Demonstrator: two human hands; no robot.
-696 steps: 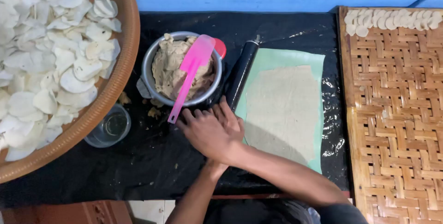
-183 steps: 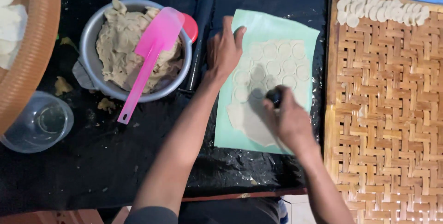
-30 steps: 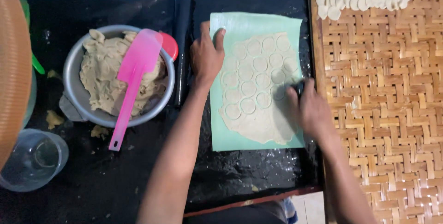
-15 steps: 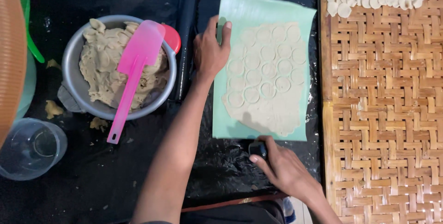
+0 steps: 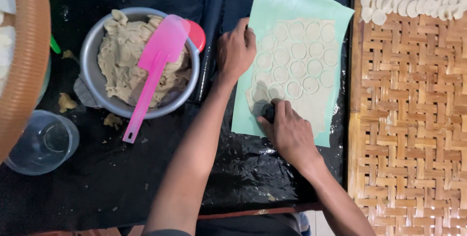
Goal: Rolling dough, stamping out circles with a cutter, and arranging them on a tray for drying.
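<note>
The right hand (image 5: 291, 131) is curled tightly around a small dark round cutter (image 5: 268, 111), pressing it down onto the lower left part of a thin sheet of pale dough (image 5: 311, 114); only the cutter's dark top shows between thumb and fingers. The left hand (image 5: 235, 50) lies flat with its fingers together and holds nothing, bearing down on the left edge of the light green mat (image 5: 272, 2) on which the dough is spread. Rows of round cuts already mark the upper and middle part of the dough sheet, while the lower right part is unmarked. The mat rests on a worktop (image 5: 233, 168) covered in shiny black plastic. Just left of the left hand lies a black rolling pin (image 5: 212, 32), running up and down along the mat's edge. Beyond it stands a metal bowl (image 5: 90, 51) filled with lumpy beige dough, with a pink spatula (image 5: 154, 68) leaning in it, handle pointing down and left over the rim, and a red lid (image 5: 197, 34) touching the bowl's right side. A clear plastic cup (image 5: 41, 142) stands near the lower left, and the rim of a round woven tray (image 5: 29, 66) shows at the far left. To the right of the mat lies a woven bamboo tray (image 5: 408, 119), with a row of cut dough discs (image 5: 413, 5) along its top edge.
</note>
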